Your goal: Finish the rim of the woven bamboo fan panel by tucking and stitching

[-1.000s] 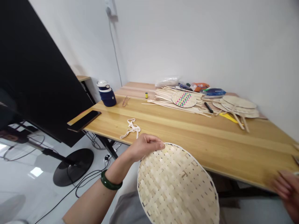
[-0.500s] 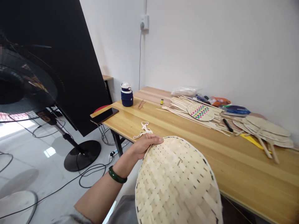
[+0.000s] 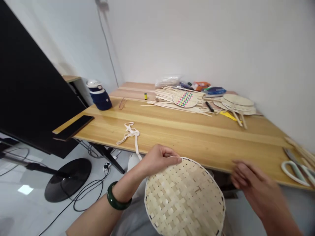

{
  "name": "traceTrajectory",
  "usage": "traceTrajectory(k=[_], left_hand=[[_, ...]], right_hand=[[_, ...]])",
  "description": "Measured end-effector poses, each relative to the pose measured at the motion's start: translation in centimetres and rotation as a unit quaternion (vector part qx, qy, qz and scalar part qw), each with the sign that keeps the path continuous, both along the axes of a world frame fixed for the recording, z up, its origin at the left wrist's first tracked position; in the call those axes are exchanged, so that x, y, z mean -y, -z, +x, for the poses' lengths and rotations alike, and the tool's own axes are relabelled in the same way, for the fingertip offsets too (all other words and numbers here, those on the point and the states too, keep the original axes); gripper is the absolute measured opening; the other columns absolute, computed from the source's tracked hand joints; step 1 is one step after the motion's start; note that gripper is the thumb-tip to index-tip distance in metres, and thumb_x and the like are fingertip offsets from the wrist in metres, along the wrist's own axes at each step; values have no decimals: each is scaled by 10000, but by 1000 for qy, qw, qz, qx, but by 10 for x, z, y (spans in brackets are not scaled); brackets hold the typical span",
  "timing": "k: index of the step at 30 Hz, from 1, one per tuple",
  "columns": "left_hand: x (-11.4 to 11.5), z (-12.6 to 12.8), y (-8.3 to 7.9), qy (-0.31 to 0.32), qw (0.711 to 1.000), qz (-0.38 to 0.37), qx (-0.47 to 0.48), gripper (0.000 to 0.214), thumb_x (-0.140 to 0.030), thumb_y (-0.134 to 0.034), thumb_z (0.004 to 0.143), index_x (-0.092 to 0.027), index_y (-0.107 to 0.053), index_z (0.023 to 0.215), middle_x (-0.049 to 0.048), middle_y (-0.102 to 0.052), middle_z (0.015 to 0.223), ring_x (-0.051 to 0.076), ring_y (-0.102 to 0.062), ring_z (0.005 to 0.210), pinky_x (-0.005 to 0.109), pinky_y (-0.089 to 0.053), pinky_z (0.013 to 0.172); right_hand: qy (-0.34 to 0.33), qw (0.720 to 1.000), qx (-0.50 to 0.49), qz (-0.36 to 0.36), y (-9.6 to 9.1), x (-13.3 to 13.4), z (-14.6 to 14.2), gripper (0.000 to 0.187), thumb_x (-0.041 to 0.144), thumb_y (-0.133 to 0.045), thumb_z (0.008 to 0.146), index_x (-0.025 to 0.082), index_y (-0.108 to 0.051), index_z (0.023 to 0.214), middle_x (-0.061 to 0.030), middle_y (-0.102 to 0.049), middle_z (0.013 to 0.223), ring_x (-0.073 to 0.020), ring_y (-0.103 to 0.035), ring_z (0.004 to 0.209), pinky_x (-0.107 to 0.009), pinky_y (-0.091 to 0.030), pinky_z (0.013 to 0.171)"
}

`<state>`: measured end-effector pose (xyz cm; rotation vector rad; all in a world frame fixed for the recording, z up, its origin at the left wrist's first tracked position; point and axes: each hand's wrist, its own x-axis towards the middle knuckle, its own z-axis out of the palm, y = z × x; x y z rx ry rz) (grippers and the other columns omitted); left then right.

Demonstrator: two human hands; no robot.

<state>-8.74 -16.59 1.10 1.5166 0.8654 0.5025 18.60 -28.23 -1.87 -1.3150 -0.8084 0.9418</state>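
My left hand [image 3: 161, 160], a green bangle at its wrist, pinches the upper rim of a round woven bamboo fan [image 3: 184, 196]. The fan lies tilted over my lap, its edge bound in white tape with dark marks along it. From near this hand, a white ribbon [image 3: 133, 132] runs up onto the table and lies there in loose loops. Off to the right of the fan, my right hand [image 3: 251, 183] is raised by the table edge, blurred. Its fingers are curled together; whatever they may hold is too small to make out.
On the wooden table [image 3: 197, 134] lie bamboo strips [image 3: 162, 98], a small coloured woven disc [image 3: 184, 99], several handled fans [image 3: 238, 101] and a yellow spool [image 3: 145, 96]. White-handled scissors [image 3: 292, 173] are at the right, a phone [image 3: 73, 127] and blue jug [image 3: 100, 98] at the left.
My view has swung to the right. My right hand has come into view, and so have the scissors. The fan sits lower and flatter, still in my left hand.
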Motion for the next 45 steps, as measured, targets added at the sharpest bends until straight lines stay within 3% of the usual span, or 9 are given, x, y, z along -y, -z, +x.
traceTrajectory(k=[6, 10, 16, 19, 23, 28, 33, 39, 45], left_hand=[[6, 16, -10, 50, 998, 47, -12, 238, -376, -654, 799, -156, -743, 782, 5, -670, 705, 105, -527, 620, 202, -369, 544], [5, 15, -15, 73, 996, 40, -15, 306, -431, -637, 818, -147, -749, 825, 9, -677, 692, 107, -542, 602, 208, -373, 542], [0, -2, -10, 82, 996, 6, 18, 406, -434, -640, 830, -222, -683, 1173, 65, -705, 1136, 181, -633, 928, 262, -468, 752], [0, -13, -4, 96, 995, -14, -1, 546, -410, -736, 747, -237, -629, 1254, 62, -726, 1069, 168, -646, 802, 242, -470, 650], [2, -22, -1, 73, 993, 77, -56, 454, -400, -707, 782, -228, -670, 1201, 22, -754, 844, 126, -608, 626, 200, -419, 525], [2, -27, -7, 42, 972, 226, -56, 279, -328, -554, 911, -206, -732, 1089, 62, -755, 1043, 181, -687, 884, 247, -515, 739], [-2, -30, -7, 19, 927, 367, -80, 253, -243, -550, 911, -158, -725, 1073, 78, -766, 988, 170, -711, 849, 236, -527, 738], [-3, -33, -6, 69, 886, 445, -109, 271, -204, -505, 934, -127, -694, 1112, 88, -768, 943, 174, -721, 808, 244, -520, 678], [4, -43, -5, 109, 880, 447, -122, 273, -195, -497, 944, -184, -664, 1160, 58, -753, 1042, 155, -718, 881, 220, -525, 723]], right_hand=[[-180, 969, 163, -43, -48, -40, -55, 242, 455, -697, 780, 230, -667, 864, -1, -507, 678, -151, -475, 626, -286, -376, 569], [-263, 942, 192, -80, -52, -40, -66, 242, 449, -671, 787, 211, -629, 800, 19, -442, 648, -129, -396, 599, -257, -299, 531], [-244, 951, 161, -105, -43, -36, -65, 266, 449, -647, 801, 191, -585, 779, 30, -431, 644, -111, -375, 592, -241, -274, 530], [-244, 950, 161, -110, -42, -35, -64, 271, 458, -649, 799, 193, -597, 785, 30, -428, 640, -114, -377, 591, -242, -286, 535], [-238, 952, 155, -113, -42, -34, -63, 283, 476, -649, 795, 196, -602, 784, 30, -422, 636, -114, -367, 584, -241, -278, 528], [-234, 955, 149, -108, -42, -35, -64, 296, 487, -653, 785, 195, -604, 797, 22, -439, 656, -120, -384, 603, -241, -289, 538], [-238, 953, 156, -107, -42, -36, -62, 279, 470, -642, 798, 194, -604, 795, 19, -465, 667, -119, -392, 604, -246, -282, 541], [-243, 952, 153, -105, -41, -33, -62, 281, 465, -623, 816, 190, -585, 771, 27, -435, 647, -111, -359, 582, -245, -257, 524], [-244, 952, 152, -101, -39, -32, -63, 286, 468, -613, 817, 185, -591, 785, 26, -426, 651, -113, -358, 594, -244, -265, 533]])
